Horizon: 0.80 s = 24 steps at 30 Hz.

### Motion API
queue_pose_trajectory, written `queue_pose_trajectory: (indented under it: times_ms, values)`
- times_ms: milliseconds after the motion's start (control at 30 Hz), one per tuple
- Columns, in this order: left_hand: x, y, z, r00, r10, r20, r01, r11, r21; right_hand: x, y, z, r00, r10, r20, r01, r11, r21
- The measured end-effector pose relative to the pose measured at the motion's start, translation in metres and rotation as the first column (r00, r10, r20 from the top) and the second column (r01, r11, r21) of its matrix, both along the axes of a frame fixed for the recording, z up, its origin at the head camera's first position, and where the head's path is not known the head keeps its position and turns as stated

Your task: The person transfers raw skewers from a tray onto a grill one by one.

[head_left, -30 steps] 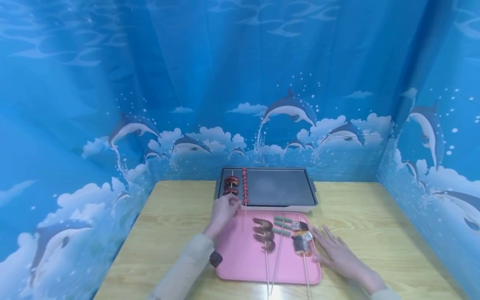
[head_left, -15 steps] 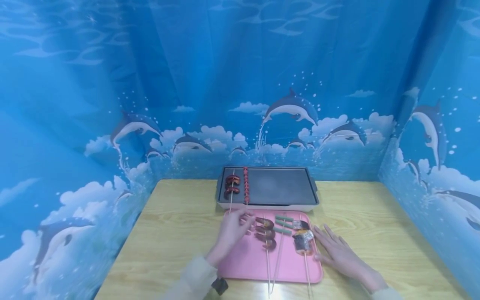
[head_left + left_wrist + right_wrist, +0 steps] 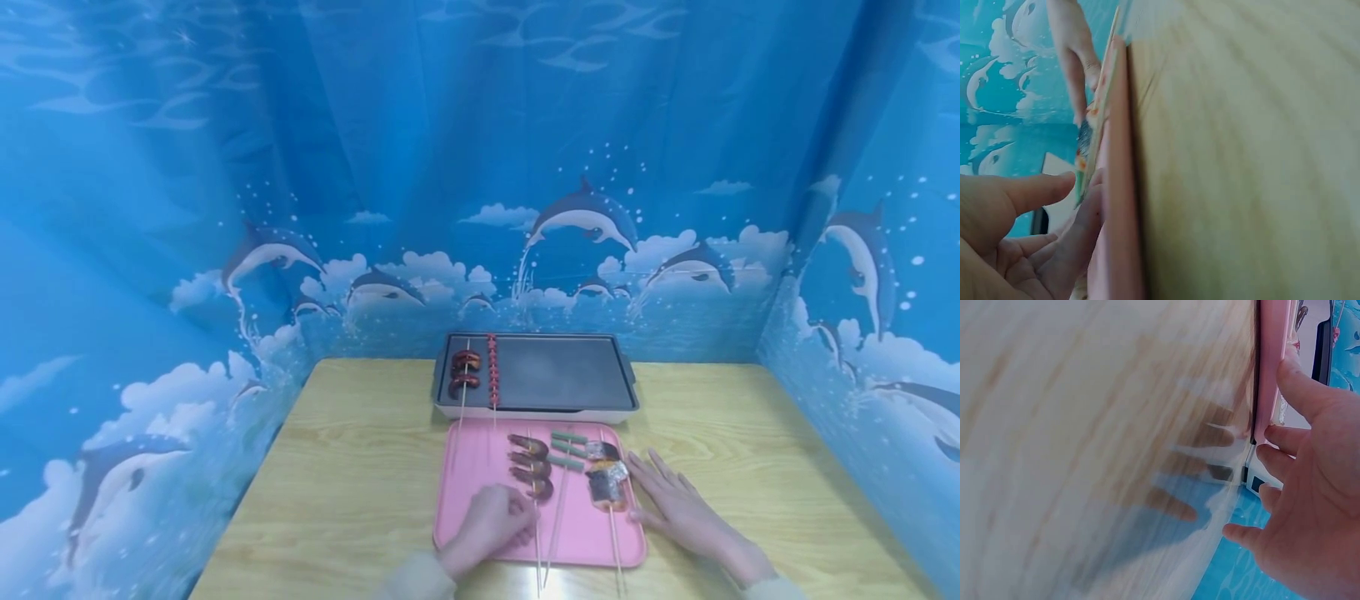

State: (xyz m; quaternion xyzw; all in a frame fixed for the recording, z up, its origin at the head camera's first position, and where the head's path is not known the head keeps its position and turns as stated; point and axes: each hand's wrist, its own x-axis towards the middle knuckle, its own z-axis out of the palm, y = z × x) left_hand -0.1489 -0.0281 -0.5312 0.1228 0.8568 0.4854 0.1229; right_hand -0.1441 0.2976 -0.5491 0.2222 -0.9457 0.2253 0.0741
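Observation:
My left hand [image 3: 491, 523] is low over the pink tray [image 3: 467, 467], beside the stick of a shrimp skewer [image 3: 532, 467]. In the left wrist view its thumb and bent fingers stand apart around a stick, with a gap between them. My right hand [image 3: 681, 510] lies with spread, straight fingers at the tray's right edge, beside a skewer of silvery-skinned fish pieces [image 3: 604, 486]. Between the shrimp and the fish lies a skewer of green sticks [image 3: 567, 451]. Several stick ends poke out over the tray's near edge.
A dark flat grill pan [image 3: 558, 371] stands right behind the tray. Along its left side lie a skewer of glossy reddish-brown pieces [image 3: 465, 372] and a skewer of small red pieces [image 3: 492, 371], their sticks reaching over the tray. A dolphin-printed curtain [image 3: 420, 208] hangs behind the wooden table [image 3: 352, 450].
My left hand has left the sticks at the pan's front edge and come down and rightward to the shrimp skewer's stick. The two skewers on the pan and my right hand stay put.

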Motion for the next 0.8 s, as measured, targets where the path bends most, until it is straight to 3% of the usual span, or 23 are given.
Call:
queue_pose_trajectory:
  times_ms: [167,367,800]
  values:
    - [0.003,0.005,-0.007,0.999,-0.002,0.032,0.0,0.999,0.052,0.002,-0.003,0.008,0.999,-0.008,0.044,0.007,1.0,0.023]
    - [0.006,0.006,-0.006,0.997,0.028,0.077,-0.036,0.994,0.104,0.002,-0.004,0.008,0.999,-0.006,0.042,0.005,1.0,0.017]
    - [0.008,0.0,0.015,0.999,0.026,-0.034,-0.025,1.0,0.015,0.002,-0.002,0.009,0.999,-0.006,0.045,0.005,1.0,0.025]
